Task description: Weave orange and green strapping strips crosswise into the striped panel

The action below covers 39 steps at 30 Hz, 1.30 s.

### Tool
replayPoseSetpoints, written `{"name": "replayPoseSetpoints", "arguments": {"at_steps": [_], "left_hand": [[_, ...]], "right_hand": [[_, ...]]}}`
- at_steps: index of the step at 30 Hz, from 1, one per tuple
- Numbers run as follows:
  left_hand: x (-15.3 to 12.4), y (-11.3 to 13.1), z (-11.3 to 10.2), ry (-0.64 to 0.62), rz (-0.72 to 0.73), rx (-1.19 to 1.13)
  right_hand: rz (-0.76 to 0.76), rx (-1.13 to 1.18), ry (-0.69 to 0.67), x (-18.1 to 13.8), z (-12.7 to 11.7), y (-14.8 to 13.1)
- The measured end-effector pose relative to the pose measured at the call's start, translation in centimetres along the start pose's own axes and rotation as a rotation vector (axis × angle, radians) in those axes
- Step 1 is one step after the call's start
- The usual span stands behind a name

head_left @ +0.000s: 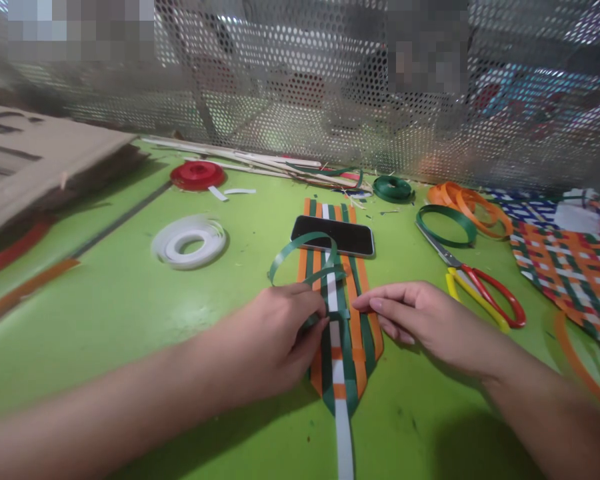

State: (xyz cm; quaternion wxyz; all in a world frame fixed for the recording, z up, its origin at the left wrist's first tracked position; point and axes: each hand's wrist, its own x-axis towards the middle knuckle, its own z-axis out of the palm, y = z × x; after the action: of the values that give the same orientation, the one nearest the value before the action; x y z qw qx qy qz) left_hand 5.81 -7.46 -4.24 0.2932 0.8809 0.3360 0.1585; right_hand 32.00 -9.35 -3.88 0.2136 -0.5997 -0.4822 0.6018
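A narrow panel of orange, green and white flat strips [335,347] lies lengthwise on the table, partly woven toward its pointed near end. My left hand [290,333] is closed at the panel's left side, thumb and forefinger pinching a green strip [303,243]. That strip loops up behind the hand, and a short length of it crosses the panel. My right hand [405,310] is at the right edge, fingers closed together with the tips on an orange strip [354,293]; the exact grip is partly hidden. A black-screened phone [333,235] rests across the panel's far part.
White [213,250], red [197,175], green [393,189] and orange [450,193] strip coils lie around. Scissors [497,293] sit at right, beside a woven piece [570,273]. Cardboard [40,160] stands left; thin sticks [260,162] lie before a perforated metal screen [300,87].
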Motion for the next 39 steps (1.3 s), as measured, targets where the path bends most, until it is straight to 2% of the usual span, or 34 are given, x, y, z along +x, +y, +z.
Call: {"name": "replayPoseSetpoints", "arguments": {"at_steps": [11, 17, 22, 25, 30, 34, 39], "left_hand": [[-0.2, -0.1, -0.1, -0.017, 0.023, -0.066], [0.1, -0.2, 0.0, -0.012, 0.020, -0.089], [0.2, -0.3, -0.1, -0.005, -0.004, -0.099], [0.4, -0.2, -0.2, 0.012, -0.033, -0.105], [0.7, -0.2, -0.6, 0.033, -0.103, -0.152], [0.6, -0.7, -0.5, 0.044, -0.199, -0.217], [0.5, -1.8, -0.2, 0.034, -0.285, -0.307]], "right_hand": [[-0.029, -0.002, -0.039, -0.1, 0.1, 0.2], [-0.069, -0.173, 0.091, -0.8, -0.6, -0.3], [-0.077, -0.225, 0.107, -1.0, -1.2, -0.1], [-0.089, -0.301, 0.105, -1.0, -1.1, 0.1], [-0.269, -0.518, 0.079, -1.1, -0.6, 0.2], [-0.258, -0.605, 0.084, -1.3, -0.4, 0.1], [-0.231, -0.597, 0.104, -1.3, -0.6, 0.1]]}}
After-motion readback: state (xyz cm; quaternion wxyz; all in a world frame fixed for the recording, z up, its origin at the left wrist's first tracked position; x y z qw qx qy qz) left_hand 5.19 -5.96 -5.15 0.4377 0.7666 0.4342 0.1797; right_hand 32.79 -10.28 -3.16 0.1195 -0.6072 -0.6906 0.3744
